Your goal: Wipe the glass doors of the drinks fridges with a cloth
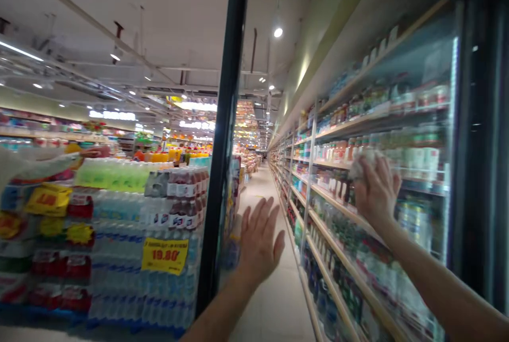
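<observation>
White cloth (360, 166) sits bunched under the right hand (377, 191), whose fingers lie bent over it, near the glass panel (326, 66) and apart from the dark upright (479, 135) farther right. The left hand (260, 241) is open, fingers slightly parted, just right of the dark frame edge (225, 135); whether it touches glass cannot be told. Free room lies between the 2 hands and above them.

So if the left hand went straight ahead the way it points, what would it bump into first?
Probably the glass pane beside the dark frame; depth is unclear, and the open left hand may already be touching it.
</observation>
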`<control>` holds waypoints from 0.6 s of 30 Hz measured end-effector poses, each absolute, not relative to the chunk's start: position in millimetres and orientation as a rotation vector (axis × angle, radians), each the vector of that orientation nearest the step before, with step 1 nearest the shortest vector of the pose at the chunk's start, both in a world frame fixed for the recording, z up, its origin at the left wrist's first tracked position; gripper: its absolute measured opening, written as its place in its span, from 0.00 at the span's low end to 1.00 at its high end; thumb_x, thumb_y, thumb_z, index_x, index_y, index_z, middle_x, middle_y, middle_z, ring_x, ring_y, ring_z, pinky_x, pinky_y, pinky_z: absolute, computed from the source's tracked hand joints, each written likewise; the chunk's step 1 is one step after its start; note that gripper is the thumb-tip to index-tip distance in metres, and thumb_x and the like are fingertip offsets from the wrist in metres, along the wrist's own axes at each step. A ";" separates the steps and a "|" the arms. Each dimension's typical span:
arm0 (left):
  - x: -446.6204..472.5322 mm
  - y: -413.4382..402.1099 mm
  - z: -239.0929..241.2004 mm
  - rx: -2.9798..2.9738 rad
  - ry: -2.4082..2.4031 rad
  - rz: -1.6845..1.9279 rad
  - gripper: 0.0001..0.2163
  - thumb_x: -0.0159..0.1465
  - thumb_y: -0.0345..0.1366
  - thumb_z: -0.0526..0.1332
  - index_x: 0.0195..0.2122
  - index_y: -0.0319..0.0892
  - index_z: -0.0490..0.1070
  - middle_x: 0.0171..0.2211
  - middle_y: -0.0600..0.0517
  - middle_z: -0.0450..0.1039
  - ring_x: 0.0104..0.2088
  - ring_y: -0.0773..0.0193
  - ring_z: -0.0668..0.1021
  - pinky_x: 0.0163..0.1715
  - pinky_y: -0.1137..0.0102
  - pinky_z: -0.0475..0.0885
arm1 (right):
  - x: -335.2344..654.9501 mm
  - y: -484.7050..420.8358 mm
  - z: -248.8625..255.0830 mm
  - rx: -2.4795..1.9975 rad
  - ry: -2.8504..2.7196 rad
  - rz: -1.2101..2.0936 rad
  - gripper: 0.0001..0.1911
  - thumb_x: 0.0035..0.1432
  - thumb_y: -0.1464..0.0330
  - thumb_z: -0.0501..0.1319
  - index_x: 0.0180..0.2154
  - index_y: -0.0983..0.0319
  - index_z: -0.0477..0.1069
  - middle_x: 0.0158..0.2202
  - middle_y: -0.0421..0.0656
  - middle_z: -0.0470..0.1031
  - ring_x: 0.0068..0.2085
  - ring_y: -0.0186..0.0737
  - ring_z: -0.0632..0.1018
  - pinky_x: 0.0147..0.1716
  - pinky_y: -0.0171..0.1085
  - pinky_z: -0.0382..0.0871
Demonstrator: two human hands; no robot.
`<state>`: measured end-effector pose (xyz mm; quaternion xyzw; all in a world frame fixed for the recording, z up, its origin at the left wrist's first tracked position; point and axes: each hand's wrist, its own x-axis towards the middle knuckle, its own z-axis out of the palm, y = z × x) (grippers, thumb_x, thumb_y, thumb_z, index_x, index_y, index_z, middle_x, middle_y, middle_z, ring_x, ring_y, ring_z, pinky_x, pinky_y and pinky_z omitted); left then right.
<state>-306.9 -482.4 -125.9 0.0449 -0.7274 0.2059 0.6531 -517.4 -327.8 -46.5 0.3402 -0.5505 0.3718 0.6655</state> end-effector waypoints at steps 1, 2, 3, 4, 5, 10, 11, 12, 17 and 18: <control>-310.7 -482.3 -117.4 0.119 -1.629 0.471 0.25 0.62 0.35 0.52 0.61 0.38 0.52 0.59 0.43 0.60 0.63 0.57 0.56 0.60 0.56 0.51 | -522.1 -323.4 -38.7 0.620 -1.243 0.935 0.25 0.60 0.64 0.49 0.58 0.61 0.61 0.60 0.56 0.59 0.60 0.58 0.61 0.53 0.62 0.55; -315.0 -482.1 -109.0 0.144 -1.610 0.481 0.26 0.62 0.36 0.53 0.61 0.38 0.51 0.60 0.41 0.58 0.64 0.55 0.54 0.61 0.55 0.50 | -522.9 -321.0 -34.3 0.543 -1.241 0.980 0.25 0.60 0.64 0.48 0.58 0.62 0.60 0.60 0.57 0.58 0.60 0.59 0.61 0.52 0.62 0.55; -319.5 -481.7 -101.6 0.167 -1.593 0.496 0.27 0.62 0.37 0.54 0.62 0.37 0.50 0.61 0.41 0.56 0.64 0.53 0.53 0.61 0.55 0.49 | -519.9 -321.0 -34.1 0.559 -1.246 0.959 0.26 0.60 0.64 0.48 0.59 0.61 0.59 0.60 0.57 0.58 0.61 0.58 0.60 0.52 0.61 0.55; -323.5 -481.4 -95.5 0.187 -1.582 0.514 0.28 0.62 0.38 0.54 0.62 0.36 0.48 0.62 0.40 0.55 0.64 0.53 0.53 0.61 0.54 0.48 | -514.3 -322.7 -38.2 0.668 -1.253 0.868 0.26 0.59 0.65 0.49 0.59 0.59 0.59 0.61 0.54 0.57 0.61 0.57 0.59 0.54 0.60 0.54; -326.7 -481.2 -91.3 0.202 -1.576 0.527 0.29 0.62 0.39 0.54 0.63 0.36 0.47 0.62 0.40 0.54 0.64 0.52 0.53 0.61 0.54 0.47 | -508.3 -325.1 -45.3 0.840 -1.259 0.728 0.26 0.59 0.65 0.51 0.59 0.56 0.58 0.62 0.51 0.56 0.62 0.54 0.58 0.56 0.58 0.52; -330.4 -484.1 -90.1 0.205 -1.581 0.518 0.32 0.62 0.40 0.55 0.64 0.39 0.44 0.62 0.41 0.53 0.64 0.53 0.53 0.62 0.54 0.46 | -529.0 -308.7 -69.4 1.010 -1.213 0.585 0.29 0.58 0.68 0.52 0.60 0.48 0.53 0.61 0.45 0.59 0.62 0.49 0.60 0.58 0.58 0.49; -330.2 -485.0 -91.1 0.202 -1.579 0.522 0.32 0.62 0.40 0.55 0.64 0.39 0.43 0.62 0.41 0.52 0.64 0.53 0.53 0.62 0.54 0.46 | -540.2 -301.5 -68.8 0.809 -1.211 0.740 0.29 0.59 0.68 0.51 0.61 0.51 0.52 0.61 0.48 0.58 0.62 0.51 0.60 0.56 0.60 0.50; -330.1 -485.7 -91.7 0.199 -1.575 0.529 0.32 0.62 0.40 0.55 0.64 0.39 0.42 0.63 0.41 0.52 0.64 0.53 0.53 0.62 0.54 0.46 | -548.3 -296.5 -69.4 0.636 -1.200 0.866 0.29 0.59 0.68 0.49 0.62 0.53 0.51 0.62 0.51 0.57 0.62 0.54 0.59 0.54 0.62 0.51; -330.6 -489.9 -91.4 0.184 -1.555 0.545 0.31 0.62 0.37 0.54 0.64 0.39 0.43 0.62 0.41 0.52 0.64 0.52 0.52 0.61 0.54 0.47 | -506.4 -326.6 -130.7 1.038 -1.283 0.586 0.30 0.56 0.69 0.54 0.60 0.51 0.55 0.63 0.46 0.54 0.64 0.50 0.55 0.59 0.57 0.46; -330.1 -491.5 -91.4 0.179 -1.557 0.546 0.30 0.62 0.36 0.54 0.64 0.39 0.43 0.62 0.41 0.52 0.64 0.53 0.52 0.61 0.54 0.48 | -492.0 -336.8 -147.7 1.240 -1.241 0.430 0.29 0.55 0.67 0.55 0.59 0.47 0.56 0.63 0.40 0.54 0.64 0.47 0.53 0.61 0.54 0.41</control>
